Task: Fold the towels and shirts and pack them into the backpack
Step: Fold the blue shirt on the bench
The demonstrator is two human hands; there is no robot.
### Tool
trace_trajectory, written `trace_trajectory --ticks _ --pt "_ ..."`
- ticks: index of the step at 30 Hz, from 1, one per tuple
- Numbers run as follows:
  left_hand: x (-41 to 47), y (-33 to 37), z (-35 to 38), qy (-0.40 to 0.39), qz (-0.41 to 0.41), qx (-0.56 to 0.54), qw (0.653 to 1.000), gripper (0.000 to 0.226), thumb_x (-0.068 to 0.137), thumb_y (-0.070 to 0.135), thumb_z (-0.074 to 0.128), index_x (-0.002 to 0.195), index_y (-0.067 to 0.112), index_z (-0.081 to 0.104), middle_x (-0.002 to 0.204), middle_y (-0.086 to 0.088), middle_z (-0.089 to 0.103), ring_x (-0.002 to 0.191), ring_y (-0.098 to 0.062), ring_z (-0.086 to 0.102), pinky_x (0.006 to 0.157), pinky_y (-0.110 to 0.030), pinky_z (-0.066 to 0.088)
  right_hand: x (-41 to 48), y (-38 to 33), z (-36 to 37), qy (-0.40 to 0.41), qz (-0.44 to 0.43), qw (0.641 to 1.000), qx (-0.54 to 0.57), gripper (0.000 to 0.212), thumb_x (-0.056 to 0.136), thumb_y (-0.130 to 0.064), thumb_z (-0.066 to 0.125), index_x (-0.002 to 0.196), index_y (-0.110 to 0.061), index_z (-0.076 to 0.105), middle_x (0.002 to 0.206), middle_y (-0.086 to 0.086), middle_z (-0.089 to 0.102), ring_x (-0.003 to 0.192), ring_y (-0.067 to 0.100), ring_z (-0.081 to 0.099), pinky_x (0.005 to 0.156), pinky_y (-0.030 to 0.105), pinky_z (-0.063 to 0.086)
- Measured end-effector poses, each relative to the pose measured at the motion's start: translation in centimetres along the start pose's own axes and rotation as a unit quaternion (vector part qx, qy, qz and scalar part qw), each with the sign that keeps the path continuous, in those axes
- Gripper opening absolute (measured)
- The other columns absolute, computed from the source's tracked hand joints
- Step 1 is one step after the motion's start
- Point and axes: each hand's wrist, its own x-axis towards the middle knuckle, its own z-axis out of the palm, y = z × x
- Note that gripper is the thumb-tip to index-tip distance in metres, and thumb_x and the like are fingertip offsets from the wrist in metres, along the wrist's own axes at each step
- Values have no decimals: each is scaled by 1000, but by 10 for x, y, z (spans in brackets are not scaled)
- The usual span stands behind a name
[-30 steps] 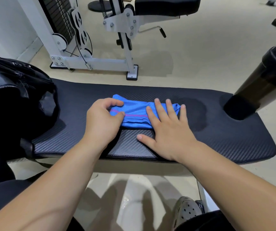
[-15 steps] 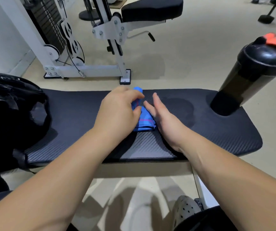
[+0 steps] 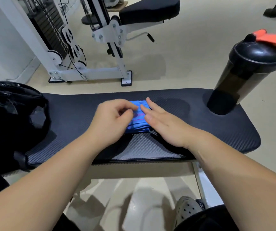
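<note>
One folded blue towel [image 3: 138, 117] between left hand [image 3: 112, 120] and right hand [image 3: 164, 124]

Your bench pad [image 3: 67, 114] runs left to right across the view. The folded towel [image 3: 138, 119] lies on its middle, with your left hand [image 3: 112, 120] against its left side and your right hand [image 3: 164, 124] against its right. The backpack [image 3: 12, 114] sits on the pad's left end, the shaker bottle [image 3: 243, 75] on its right end. The cable machine [image 3: 77, 47] stands on the floor behind the bench.
</note>
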Motion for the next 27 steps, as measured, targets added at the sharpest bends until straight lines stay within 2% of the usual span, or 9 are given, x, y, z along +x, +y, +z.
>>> trace_trajectory --ticks 2,3,4,8,11,13,17,22,27 --pt "1 -10 -5 86 -35 6 996 19 88 14 66 94 29 76 92 9 71 77 -6 65 76 -20 50 0 1 -2 -40 22 997 -66 90 83 -87 15 159 -39 7 163 -22 -18 154 12 -9 127 41 3" --pt "2 -15 -7 93 -49 32 994 19 89 19 68 100 33 74 97 9 68 77 -3 62 75 -14 46 0 0 -1 -61 27 992 -109 92 83 -87 15 159 -37 -2 163 -19 -22 152 12 -14 126 42 0" --pt "2 -19 -8 76 -58 60 994 23 90 24 68 109 36 72 100 7 64 77 -1 60 76 -12 44 0 -1 0 -78 26 985 -152 91 86 -83 17 158 -34 -9 163 -13 -26 150 10 -18 126 43 -3" --pt "-4 -26 3 -35 -84 91 992 42 97 37 61 138 44 57 96 8 58 81 -6 55 87 -27 44 -1 -6 10 -97 43 966 -236 95 89 -79 21 155 -28 -24 161 -2 -34 152 14 -22 123 51 -10" --pt "1 -24 7 -83 -107 40 990 45 97 39 61 140 49 52 131 16 60 114 -6 55 106 -27 40 0 -8 12 -106 61 963 -240 97 88 -81 23 154 -29 -27 160 -2 -36 151 16 -25 122 53 -11" --pt "10 -23 9 -105 -103 27 989 45 96 37 64 138 47 55 141 18 56 127 -5 51 112 -28 37 -2 -10 14 -114 65 961 -244 99 87 -82 23 153 -29 -28 160 -3 -36 151 17 -26 122 53 -12" --pt "18 -25 13 -111 -89 47 989 43 90 28 71 129 42 65 126 17 65 116 -8 58 102 -29 45 -3 -14 14 -121 74 962 -232 103 85 -84 27 153 -30 -28 160 -3 -36 150 18 -27 122 53 -13" --pt "11 -29 8 -112 -83 60 988 40 83 28 77 120 41 68 113 19 65 103 -5 60 88 -23 46 -14 -22 15 -161 83 955 -236 125 74 -87 49 151 -32 -32 159 -6 -38 147 20 -33 121 53 -16" --pt "-12 -32 1 -99 -71 88 989 44 82 31 79 121 47 64 113 3 53 103 -6 53 90 -23 40 -21 -35 23 -201 101 936 -272 136 67 -90 56 146 -34 -38 159 -7 -38 145 26 -38 119 58 -16"
